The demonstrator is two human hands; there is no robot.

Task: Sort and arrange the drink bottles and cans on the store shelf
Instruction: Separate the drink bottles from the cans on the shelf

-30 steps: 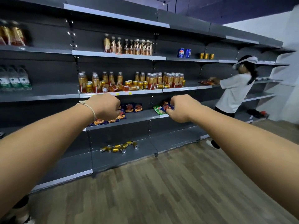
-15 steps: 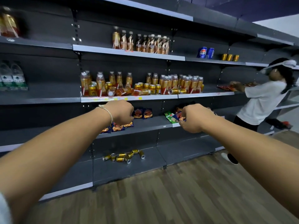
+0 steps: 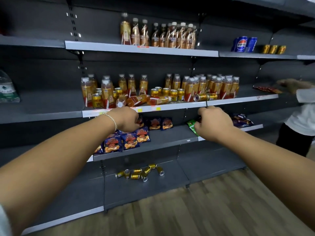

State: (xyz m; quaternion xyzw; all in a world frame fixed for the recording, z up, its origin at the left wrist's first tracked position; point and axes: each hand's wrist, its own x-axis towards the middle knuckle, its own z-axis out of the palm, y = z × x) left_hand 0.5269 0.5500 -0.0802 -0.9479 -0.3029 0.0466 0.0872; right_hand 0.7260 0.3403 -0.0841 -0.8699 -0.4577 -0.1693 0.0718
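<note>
Bottles (image 3: 136,100) lay toppled at twelve o'clock.
Our left hand (image 3: 127,119) and right hand (image 3: 212,123) hung curled, empty; nudging cans (image 3: 172,94) risked rolling them off.

My left hand (image 3: 127,119) and right hand (image 3: 213,123) show only their backs, so the fingers are hidden and I cannot tell whether they hold anything. My right hand covers most of a green packet (image 3: 191,126) on the snack shelf (image 3: 170,138). At the right edge another person (image 3: 301,116) is cut off, and at the far left a water bottle (image 3: 7,89) is cropped and blurred.
</note>
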